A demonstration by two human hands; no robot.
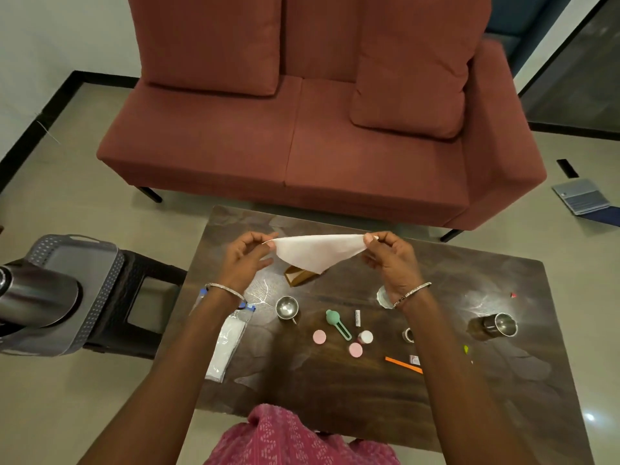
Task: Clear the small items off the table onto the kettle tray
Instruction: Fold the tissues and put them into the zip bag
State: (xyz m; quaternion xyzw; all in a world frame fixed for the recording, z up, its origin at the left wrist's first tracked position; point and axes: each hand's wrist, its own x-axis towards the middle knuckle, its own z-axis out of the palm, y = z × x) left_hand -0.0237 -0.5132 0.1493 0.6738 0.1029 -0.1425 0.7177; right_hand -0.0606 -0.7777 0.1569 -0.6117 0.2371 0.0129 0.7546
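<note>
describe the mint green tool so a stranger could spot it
Find the dark wooden table before the red sofa. Near its middle, right of the small steel bowl, lies the mint green tool. Only it has a round head and loop handle.

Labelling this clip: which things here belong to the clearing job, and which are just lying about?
Job: napkin, pinched by left hand and right hand; steel cup; steel tumbler; green scoop; orange stick; tray; kettle.
Lying about: sofa; laptop.
</note>
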